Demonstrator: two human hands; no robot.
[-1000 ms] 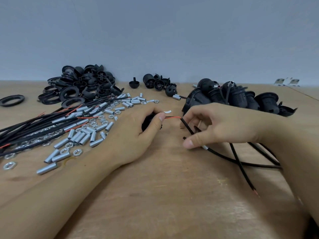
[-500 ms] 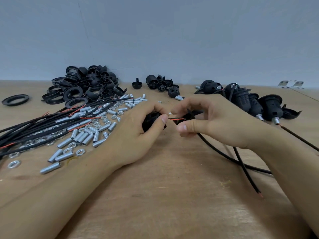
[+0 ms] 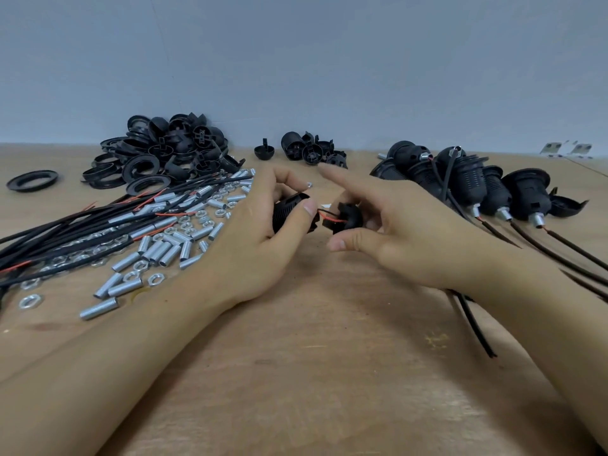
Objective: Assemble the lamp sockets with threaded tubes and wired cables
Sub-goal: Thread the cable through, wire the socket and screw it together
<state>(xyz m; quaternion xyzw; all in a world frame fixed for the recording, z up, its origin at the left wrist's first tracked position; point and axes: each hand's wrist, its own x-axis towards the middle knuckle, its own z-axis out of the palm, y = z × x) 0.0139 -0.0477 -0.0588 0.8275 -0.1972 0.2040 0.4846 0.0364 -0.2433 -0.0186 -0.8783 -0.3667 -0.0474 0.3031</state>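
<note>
Your left hand curls around a ribbed black plastic lamp socket body near the middle of the wooden tabletop, thumb pressed against its open end. Thin red wires run from that end across a small gap into a black plastic socket cap, which your right hand holds with its lower fingers and thumb while the index finger points straight toward the far edge. A black cable trails out from under your right wrist toward the near right corner.

Just left of your left hand lies a scatter of short silver threaded metal tubes and small silver hex nuts. A bundle of black cables with red wire ends crosses them, running off the left edge. Behind these, toward the far left, sits a pile of black plastic rings and caps, with a single black ring apart near the left edge.

At the far edge, centre, stands a small group of loose black socket parts. Toward the far right, a row of assembled black sockets with tubes and cables fitted lies on its side, cables reaching toward the right edge. Small pale metal brackets rest at the far right corner, against the blue-grey wall.
</note>
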